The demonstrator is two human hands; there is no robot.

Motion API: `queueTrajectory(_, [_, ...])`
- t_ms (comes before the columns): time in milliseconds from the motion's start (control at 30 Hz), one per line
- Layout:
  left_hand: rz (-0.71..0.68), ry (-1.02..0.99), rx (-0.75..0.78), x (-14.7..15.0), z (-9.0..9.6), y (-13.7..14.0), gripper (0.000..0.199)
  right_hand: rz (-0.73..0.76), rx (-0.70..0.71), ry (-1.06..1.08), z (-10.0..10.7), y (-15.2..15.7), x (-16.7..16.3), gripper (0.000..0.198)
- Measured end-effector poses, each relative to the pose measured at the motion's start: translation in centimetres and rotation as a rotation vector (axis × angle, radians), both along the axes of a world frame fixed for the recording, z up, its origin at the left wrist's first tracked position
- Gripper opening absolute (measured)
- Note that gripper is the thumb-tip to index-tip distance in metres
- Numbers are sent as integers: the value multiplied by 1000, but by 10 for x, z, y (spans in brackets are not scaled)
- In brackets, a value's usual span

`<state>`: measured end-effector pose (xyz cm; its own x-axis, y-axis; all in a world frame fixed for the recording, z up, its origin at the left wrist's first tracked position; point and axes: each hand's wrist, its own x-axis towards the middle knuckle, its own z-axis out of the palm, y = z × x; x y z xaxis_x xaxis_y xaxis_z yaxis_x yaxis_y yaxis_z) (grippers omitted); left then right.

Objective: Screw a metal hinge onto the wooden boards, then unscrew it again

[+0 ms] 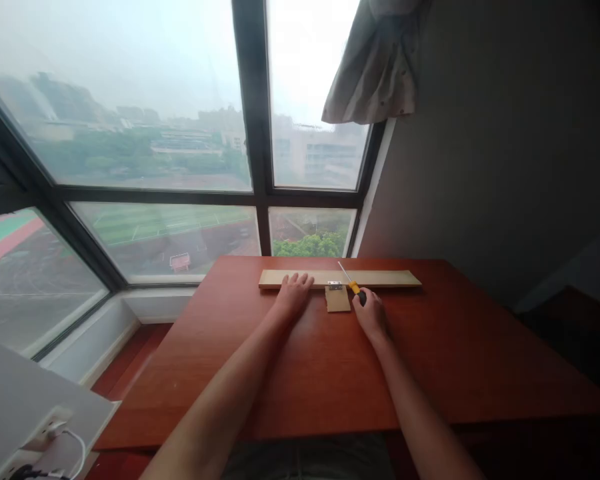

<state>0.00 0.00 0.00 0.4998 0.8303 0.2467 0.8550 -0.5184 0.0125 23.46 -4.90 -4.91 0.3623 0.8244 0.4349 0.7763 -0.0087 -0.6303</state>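
Observation:
My left hand [295, 291] lies with fingers stretched out over the left part of a long pale wooden board [390, 278]. In my right hand [371, 313] is a screwdriver [355, 287] with a yellow and black handle; its metal shaft points up and left over the board. Between my hands a small metal hinge [335, 286] sits at the board's near edge. A small square tan piece [338, 301], like wood or cardboard, extends from the hinge toward me. The screwdriver tip is apart from the hinge.
The board lies near the far edge of a reddish-brown table [330, 373]. Beyond stand large windows with dark frames [260, 133]. A curtain [375, 73] hangs at upper right. A white cable [75, 443] is plugged in at lower left, beside the table.

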Motion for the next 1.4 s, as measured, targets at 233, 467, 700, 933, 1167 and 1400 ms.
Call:
queueTrajectory(233, [-90,-14,-27,-48,9,-30,47,95,14,130,10,-31,-16,39])
queueTrajectory(467, [-7,-34,-31,-79,11,-70,53,168,13,244,16,-68,-36,38])
queueTrajectory(700, [6,-29,-32,-92,15,-97,54,199,-15,348,13,-92,-46,37])
queueTrajectory(933, [30,-64,-33,-99,1,-99,50,205,7,359,7,-97,-48,34])
queueTrajectory(1167, [141,-205,23,-78,4,-111,43,192,8,365,6,-97,-46,34])
queueTrajectory(1400, [431,-324,-174,-25,9,-134,19,190,7,361,5,-97,-46,35])
